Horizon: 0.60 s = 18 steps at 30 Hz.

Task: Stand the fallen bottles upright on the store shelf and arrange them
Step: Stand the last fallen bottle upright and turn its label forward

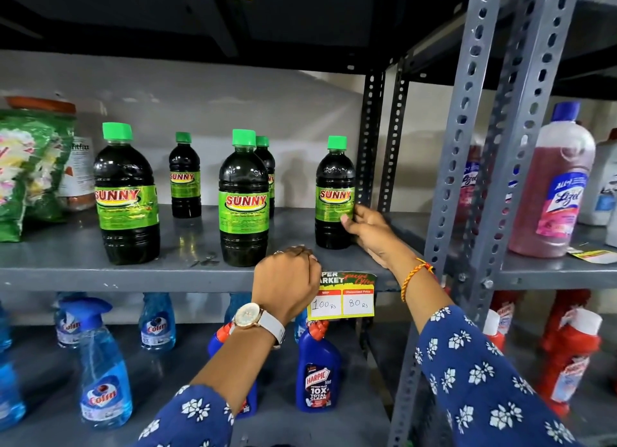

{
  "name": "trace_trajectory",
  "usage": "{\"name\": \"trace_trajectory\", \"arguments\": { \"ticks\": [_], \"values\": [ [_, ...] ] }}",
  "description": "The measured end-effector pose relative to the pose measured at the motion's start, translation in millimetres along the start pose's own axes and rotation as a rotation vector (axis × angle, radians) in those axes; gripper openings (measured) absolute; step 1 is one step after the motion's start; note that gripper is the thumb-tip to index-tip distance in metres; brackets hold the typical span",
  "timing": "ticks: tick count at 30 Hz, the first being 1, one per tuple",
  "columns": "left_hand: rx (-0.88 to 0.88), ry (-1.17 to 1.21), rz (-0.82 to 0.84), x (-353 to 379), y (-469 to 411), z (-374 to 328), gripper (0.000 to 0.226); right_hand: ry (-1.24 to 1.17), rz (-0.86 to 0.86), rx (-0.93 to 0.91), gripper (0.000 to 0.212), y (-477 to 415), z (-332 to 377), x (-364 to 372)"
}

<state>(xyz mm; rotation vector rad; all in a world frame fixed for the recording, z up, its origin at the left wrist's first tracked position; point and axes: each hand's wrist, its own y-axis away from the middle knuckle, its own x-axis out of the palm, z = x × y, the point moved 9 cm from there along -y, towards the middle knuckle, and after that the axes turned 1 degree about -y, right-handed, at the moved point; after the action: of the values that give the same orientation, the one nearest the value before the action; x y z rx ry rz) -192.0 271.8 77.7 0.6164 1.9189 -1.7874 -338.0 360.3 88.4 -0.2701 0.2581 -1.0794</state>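
Five dark bottles with green caps all stand up straight on the grey shelf (66,273). The right hand (367,233) holds the bottle on the far right (335,193), with its fingers wrapped around the low part of the bottle, right at the green label that says SUNNY. This bottle stands on the shelf, close to the black post at the back. The left hand (287,284) is curled into a fist with nothing in it, and it rests on the front edge of the shelf. Just up and to the left of that fist stands a big bottle (243,199), near the fist but not touching it. A smaller bottle (266,169) peeks out from behind the big one. Farther left of the fingers, well apart from them, stand a small bottle (184,176) at the back and a big bottle (126,196) near the front. Just beside the left fist, on its right side, a yellow price tag (347,296) hangs from the shelf edge, under the right hand. It reads 100 and 80. A watch (255,319) sits on the left wrist, and an orange thread band (415,274) is on the right wrist.
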Motion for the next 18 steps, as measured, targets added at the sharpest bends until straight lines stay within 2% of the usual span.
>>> {"name": "trace_trajectory", "arguments": {
  "ticks": [6,13,18],
  "values": [
    [-0.005,-0.014,-0.014,1,-1,1,0.029,0.091,-0.098,-0.064,0.048,4,6,-7],
    [0.013,-0.02,-0.02,3,-1,2,0.031,0.091,-0.073,-0.025,0.045,14,9,-7],
    [0.008,-0.018,-0.031,3,-1,1,0.031,0.207,-0.043,-0.11,0.037,34,18,-7]
  ]
}}
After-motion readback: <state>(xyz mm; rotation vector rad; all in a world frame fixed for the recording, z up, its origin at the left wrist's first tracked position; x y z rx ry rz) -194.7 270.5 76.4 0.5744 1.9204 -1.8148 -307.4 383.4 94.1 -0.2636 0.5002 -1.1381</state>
